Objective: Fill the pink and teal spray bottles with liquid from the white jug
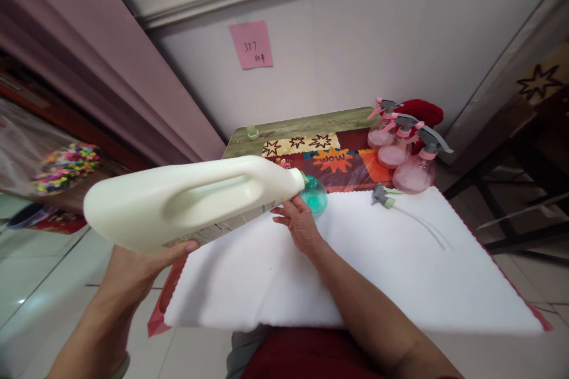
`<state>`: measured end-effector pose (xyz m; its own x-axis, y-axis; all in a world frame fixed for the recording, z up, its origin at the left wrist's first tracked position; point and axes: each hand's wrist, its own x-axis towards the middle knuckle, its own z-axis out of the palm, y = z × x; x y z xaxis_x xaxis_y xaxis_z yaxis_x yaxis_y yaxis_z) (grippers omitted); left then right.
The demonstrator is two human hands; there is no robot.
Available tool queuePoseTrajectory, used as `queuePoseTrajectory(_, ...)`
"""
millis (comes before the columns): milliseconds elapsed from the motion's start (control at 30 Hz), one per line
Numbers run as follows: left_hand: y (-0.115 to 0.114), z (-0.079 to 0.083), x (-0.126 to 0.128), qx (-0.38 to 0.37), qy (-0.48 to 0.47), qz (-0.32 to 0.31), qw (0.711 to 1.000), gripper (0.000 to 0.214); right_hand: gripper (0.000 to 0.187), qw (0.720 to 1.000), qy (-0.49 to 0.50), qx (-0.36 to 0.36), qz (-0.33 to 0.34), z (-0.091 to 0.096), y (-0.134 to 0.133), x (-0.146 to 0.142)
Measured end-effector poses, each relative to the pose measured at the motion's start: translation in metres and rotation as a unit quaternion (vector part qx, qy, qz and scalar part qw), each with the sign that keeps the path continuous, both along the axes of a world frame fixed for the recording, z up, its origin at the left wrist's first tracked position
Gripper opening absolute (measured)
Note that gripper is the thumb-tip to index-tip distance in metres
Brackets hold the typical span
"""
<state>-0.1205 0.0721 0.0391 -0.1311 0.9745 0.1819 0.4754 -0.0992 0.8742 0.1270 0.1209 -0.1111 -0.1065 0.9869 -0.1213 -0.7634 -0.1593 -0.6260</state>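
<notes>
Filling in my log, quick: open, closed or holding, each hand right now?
Left hand: holding the white jug near its base.
Right hand: against the jug's neck; full grip can't be told.

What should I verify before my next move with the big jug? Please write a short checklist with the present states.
1. Left hand supports the pale green jug near its base: ok.
2. Right hand is at the jug's neck: ok.
3. Jug's spout is at the mouth of the turquoise spray bottle: ok.
4. Spout and bottle mouth touching: cannot tell.
5. Grey trigger sprayer is off that bottle, lying on the white cloth: ok.
6. Liquid level in the turquoise bottle: cannot tell.
</notes>
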Motion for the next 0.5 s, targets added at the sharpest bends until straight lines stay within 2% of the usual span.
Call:
queuePoseTrajectory(167, 0.0001, 0.0009, 0.0019, 0.0, -0.002, 0.022, 1.0, 0.077, 0.048, 1.0, -0.007, -0.003, 0.001, 0.002, -0.0001, 0.0009)
queuePoseTrajectory(500, -0.0021, 0.0064, 0.0076, 0.002, 0.02, 0.025, 0.999, 0.079, 0.044, 1.0, -0.005, 0.013, -0.002, -0.0012, 0.0008, 0.0002)
